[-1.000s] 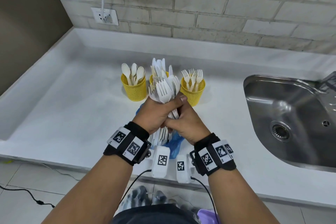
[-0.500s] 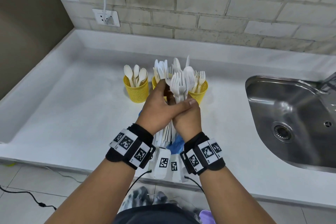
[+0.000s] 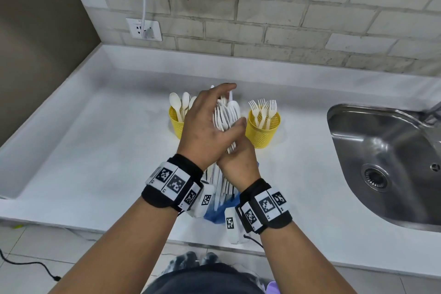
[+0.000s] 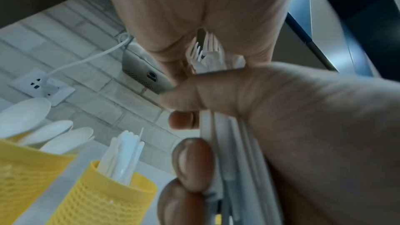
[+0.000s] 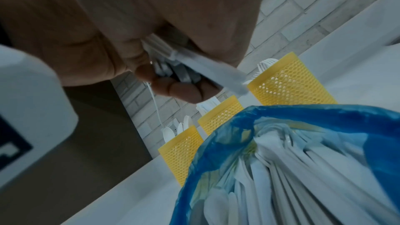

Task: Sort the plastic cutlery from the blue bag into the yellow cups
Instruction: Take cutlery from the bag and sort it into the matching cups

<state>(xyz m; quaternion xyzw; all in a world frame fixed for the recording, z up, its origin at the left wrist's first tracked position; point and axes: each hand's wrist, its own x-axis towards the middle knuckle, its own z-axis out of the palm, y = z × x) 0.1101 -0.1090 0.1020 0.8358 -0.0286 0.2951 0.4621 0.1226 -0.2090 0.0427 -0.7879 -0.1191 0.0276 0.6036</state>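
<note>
— So, best way through this step?
— Keep right hand clamped round the bundle of cutlery at the handles, above the blue bag; let left hand, fingers loosely spread over the tips, tease out one kind only
— Counted?
— Three yellow cups; three spoons showing, about four forks; middle cup's contents hidden
</note>
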